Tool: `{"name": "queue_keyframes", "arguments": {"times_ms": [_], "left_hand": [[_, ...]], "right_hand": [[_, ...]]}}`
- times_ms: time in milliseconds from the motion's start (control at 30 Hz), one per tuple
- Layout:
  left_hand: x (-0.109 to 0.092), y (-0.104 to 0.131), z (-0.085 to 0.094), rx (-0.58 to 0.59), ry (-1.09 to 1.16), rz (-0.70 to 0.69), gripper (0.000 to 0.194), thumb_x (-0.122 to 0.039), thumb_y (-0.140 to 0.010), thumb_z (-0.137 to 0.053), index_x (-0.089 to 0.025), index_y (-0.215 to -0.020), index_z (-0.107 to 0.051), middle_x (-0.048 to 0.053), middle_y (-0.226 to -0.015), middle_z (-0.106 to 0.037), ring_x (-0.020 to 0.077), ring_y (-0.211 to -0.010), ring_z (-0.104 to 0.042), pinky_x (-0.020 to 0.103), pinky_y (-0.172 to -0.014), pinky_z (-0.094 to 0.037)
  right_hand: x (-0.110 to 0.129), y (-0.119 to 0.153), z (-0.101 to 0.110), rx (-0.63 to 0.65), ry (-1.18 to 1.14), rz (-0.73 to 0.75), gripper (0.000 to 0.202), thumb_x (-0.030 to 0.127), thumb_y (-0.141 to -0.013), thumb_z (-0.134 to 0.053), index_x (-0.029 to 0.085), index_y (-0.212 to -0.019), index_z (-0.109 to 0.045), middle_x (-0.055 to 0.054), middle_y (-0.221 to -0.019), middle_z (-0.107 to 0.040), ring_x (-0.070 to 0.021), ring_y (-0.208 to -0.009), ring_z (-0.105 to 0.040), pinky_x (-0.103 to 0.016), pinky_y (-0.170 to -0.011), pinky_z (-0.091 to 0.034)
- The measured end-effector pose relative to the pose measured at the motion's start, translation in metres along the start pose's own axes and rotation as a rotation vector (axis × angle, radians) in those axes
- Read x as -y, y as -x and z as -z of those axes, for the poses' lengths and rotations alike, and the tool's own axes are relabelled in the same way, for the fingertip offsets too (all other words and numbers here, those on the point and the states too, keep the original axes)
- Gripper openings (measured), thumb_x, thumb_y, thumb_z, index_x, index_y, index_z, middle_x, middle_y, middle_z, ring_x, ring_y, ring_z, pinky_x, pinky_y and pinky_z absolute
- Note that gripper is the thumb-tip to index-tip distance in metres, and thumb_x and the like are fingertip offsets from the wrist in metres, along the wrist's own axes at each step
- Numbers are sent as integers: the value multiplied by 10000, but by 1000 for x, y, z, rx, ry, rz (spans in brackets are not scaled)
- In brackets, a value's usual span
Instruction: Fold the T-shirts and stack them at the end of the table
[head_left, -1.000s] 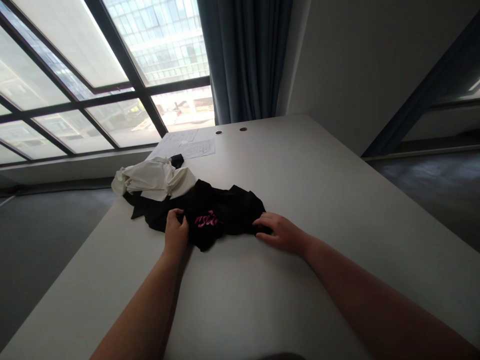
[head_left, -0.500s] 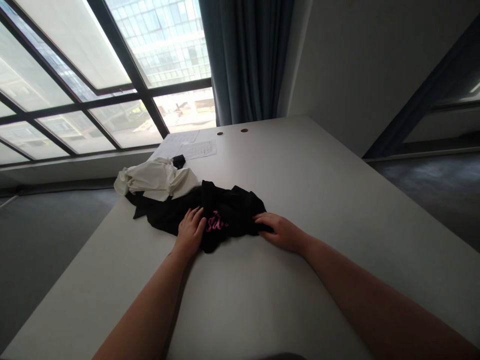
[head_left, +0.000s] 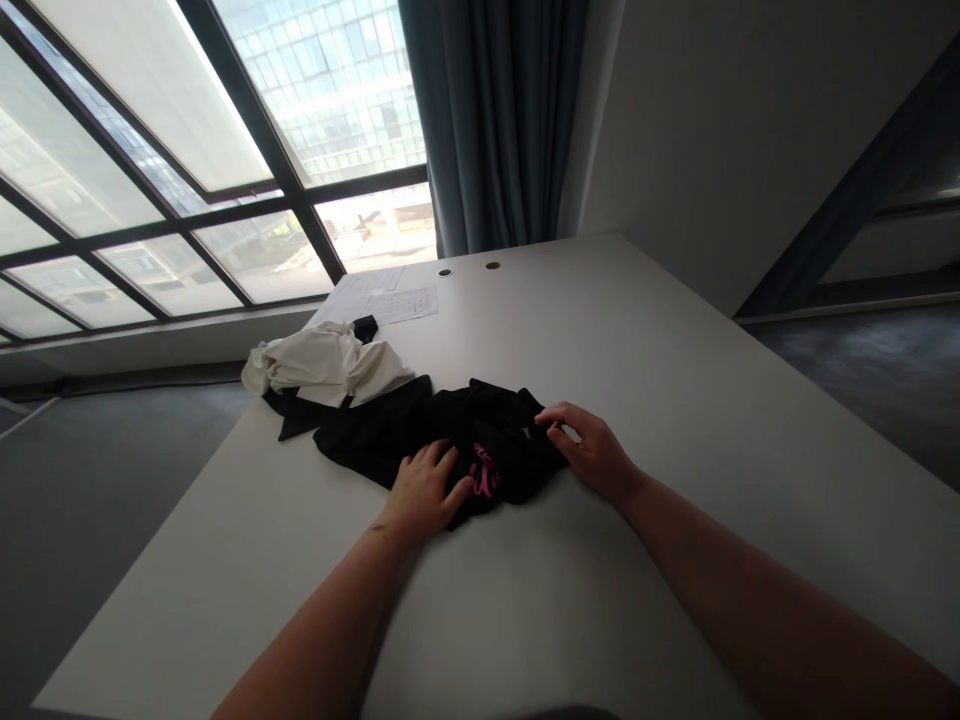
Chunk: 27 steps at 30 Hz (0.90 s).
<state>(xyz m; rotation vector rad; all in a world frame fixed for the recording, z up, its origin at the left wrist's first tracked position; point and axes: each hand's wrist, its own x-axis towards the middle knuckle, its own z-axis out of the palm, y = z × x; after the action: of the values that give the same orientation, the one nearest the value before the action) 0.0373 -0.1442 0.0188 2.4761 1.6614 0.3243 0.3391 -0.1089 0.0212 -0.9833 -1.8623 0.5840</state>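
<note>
Left hand [head_left: 421, 495] spread on black garment [head_left: 375, 430] | right hand [head_left: 602, 458] curled, grip unclear | white table [head_left: 525, 620] | blue curtain [head_left: 499, 120], window [head_left: 352, 110]

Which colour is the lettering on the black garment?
Pink; the lettering shows best in the head view.

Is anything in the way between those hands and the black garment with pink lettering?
Nothing visible. The left hand lies on the black garment, and the right hand is at its right end. The white cloth lies farther off to the left, clear of both hands.
</note>
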Motion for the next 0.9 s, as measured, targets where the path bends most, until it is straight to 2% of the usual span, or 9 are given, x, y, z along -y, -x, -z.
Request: {"name": "queue_keyframes", "arguments": {"times_ms": [100, 200, 267, 333, 433, 500, 600, 733, 900], "left_hand": [[-32, 7, -2, 36, 48, -70, 451, -536, -980, -519, -271, -1329, -630, 177, -1428, -581, 384, -1304, -543, 557, -995, -467], [-62, 18, -5, 70, 98, -134, 422, -532, -976, -529, -282, -1294, -647, 169, -1378, -610, 374, -1259, -573, 543, -983, -481], [-74, 23, -5, 95, 178, -187, 419, -534, -972, -532, -289, -1292, -648, 149, -1353, -629, 352, -1217, -603, 517, -978, -497], [-72, 24, -4, 62, 312, -211, 406, -504, -995, -495, -297, -1317, -631, 112, -1331, -652, 303, -1178, -635, 458, -981, -514], [-40, 13, 2, -178, 424, -65, 346, -414, -1026, -435, -280, -1269, -643, 74, -1242, -695, 241, -1104, -670, 376, -966, -525], [-6, -1, 5, -363, 353, 93, 291, -392, -1018, -444, -258, -1121, -682, 72, -1143, -708, 243, -1041, -676, 376, -946, -525], [48, -24, 7, -492, 184, 206, 280, -371, -1001, -448, -247, -1044, -696, 82, -1076, -708, 275, -1067, -645, 415, -999, -499], [98, -59, 3, -498, 50, 204, 355, -366, -994, -440, -215, -1173, -707, 113, -1224, -690, 298, -1189, -595, 452, -1113, -424], [132, -107, -4, -237, 70, 292, 451, -399, -1016, -428, -267, -1403, -619, 71, -1509, -559, 286, -1399, -471, 476, -1203, -329]], "right_hand": [[20, -8, 5, 29, -3, 106, 348, 479, -1030, -486, 255, -1217, -676, -114, -1265, -666, -278, -1202, -613, -461, -1073, -485], [33, -11, 5, 169, -1, 160, 381, 456, -1051, -453, 269, -1313, -658, -106, -1419, -601, -283, -1328, -545, -487, -1163, -414], [30, -9, 1, 262, -14, 137, 402, 421, -1065, -425, 271, -1381, -624, -88, -1479, -571, -270, -1375, -519, -478, -1185, -399], [18, -5, -3, 339, -22, 78, 448, 405, -1068, -417, 264, -1473, -547, -81, -1509, -556, -259, -1398, -511, -475, -1193, -397], [-1, 0, -11, 401, -7, -4, 529, 393, -1052, -447, 231, -1555, -447, -101, -1526, -544, -262, -1403, -517, -486, -1190, -402], [-7, 1, -15, 411, 2, -12, 526, 378, -1037, -476, 216, -1537, -474, -111, -1504, -565, -269, -1385, -536, -486, -1180, -414], [-5, 0, -18, 407, -6, 8, 474, 348, -1014, -521, 219, -1469, -556, -109, -1432, -627, -267, -1323, -590, -468, -1148, -450], [0, -3, -18, 393, -15, 7, 444, 313, -997, -550, 204, -1426, -590, -123, -1395, -649, -270, -1286, -612, -470, -1120, -468], [-2, -2, -18, 391, -41, -1, 429, 305, -993, -558, 201, -1408, -597, -126, -1387, -650, -274, -1275, -613, -478, -1113, -466]]}}
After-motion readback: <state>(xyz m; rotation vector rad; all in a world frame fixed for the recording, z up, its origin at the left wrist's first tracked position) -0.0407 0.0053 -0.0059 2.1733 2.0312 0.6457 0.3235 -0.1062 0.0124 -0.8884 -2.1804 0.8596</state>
